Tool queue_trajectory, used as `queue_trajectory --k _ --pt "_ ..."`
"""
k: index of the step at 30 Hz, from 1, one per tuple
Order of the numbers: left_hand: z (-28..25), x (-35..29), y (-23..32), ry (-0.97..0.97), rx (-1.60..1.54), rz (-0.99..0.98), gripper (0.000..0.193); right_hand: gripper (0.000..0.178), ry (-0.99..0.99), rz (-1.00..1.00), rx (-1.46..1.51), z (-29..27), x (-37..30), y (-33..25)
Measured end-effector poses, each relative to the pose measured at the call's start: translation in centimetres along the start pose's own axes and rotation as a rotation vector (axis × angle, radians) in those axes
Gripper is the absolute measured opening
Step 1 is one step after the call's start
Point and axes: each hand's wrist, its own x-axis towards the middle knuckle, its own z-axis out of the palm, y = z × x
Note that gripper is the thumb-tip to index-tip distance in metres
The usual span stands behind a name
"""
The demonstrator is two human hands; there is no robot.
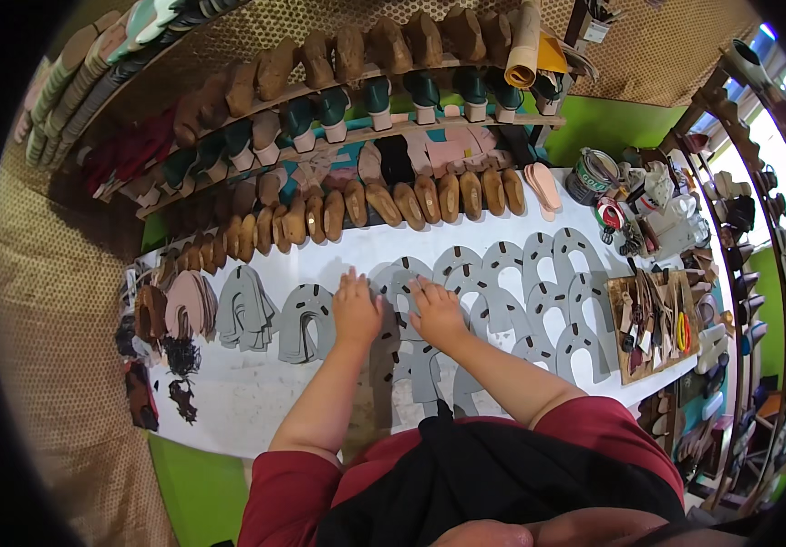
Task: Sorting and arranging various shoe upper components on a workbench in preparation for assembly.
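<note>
Grey U-shaped shoe upper pieces (575, 351) lie over the white table, many of them overlapping and bearing small dark brown patches. My left hand (356, 310) is flat with its fingers stretched out, beside a stack of the same grey pieces (302, 330). Just to its right, my right hand (439, 314) rests its spread fingertips on the edge of one grey upper piece (404, 270). Neither hand has anything gripped in it. My arms hide part of the pieces nearest me.
Brown shoe lasts (379, 202) stand in a row along the table's back, below shelves of more lasts and green heeled shoes (334, 108). At left are a taller grey stack (245, 308) and pink pieces (190, 304). A board of tools (653, 319) and a tin (592, 175) stand right.
</note>
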Motion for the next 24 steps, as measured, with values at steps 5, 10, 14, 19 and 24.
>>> queue_trajectory --k 5,10,14,19,24 --pt "3.0 -0.8 1.4 -0.211 -0.052 0.237 0.073 0.076 -0.089 -0.079 -0.220 2.1 -0.5 0.3" --pt "3.5 -1.1 1.2 -0.212 -0.056 0.206 0.073 0.078 -0.106 -0.085 -0.222 2.8 -0.6 0.6" --pt "1.3 0.2 0.2 -0.216 -0.072 0.197 0.071 0.078 -0.134 -0.081 -0.217 2.4 -0.7 0.3" --pt "-3.1 0.7 -6.3 0.068 0.163 -0.112 0.068 0.077 -0.106 -0.091 -0.214 2.3 -0.5 0.2" --pt "-5.3 -0.7 -10.6 -0.081 0.162 -0.308 0.066 0.077 -0.085 -0.094 -0.232 2.5 -0.7 0.6"
